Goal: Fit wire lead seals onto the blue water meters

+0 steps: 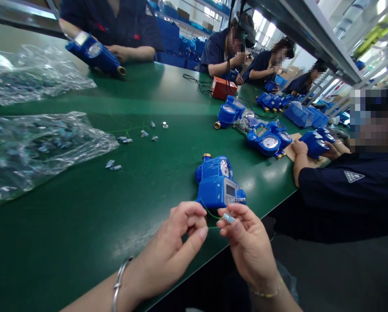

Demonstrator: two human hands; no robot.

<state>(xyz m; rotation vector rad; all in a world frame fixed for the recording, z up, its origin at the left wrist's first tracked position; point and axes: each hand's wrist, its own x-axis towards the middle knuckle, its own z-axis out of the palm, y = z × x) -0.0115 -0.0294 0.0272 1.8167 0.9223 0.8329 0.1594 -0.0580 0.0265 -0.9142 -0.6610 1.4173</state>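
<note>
A blue water meter (215, 188) with a round dial and a small display stands near the table's front edge, just beyond my hands. Between the fingertips of my right hand (247, 242) is a small pale-blue wire seal (228, 218). A thin green wire (213, 215) runs from the meter to this seal. My left hand (177, 247) pinches the green wire's other stretch, which passes across the gap between my hands; the exact grip is partly hidden by the fingers.
Clear bags (44, 151) of seals lie at the left, with several loose seals (125, 139) beside them. More blue meters (267, 141) stand right of centre, near an orange box (224, 88). A co-worker (343, 190) sits close on the right; others work across the table.
</note>
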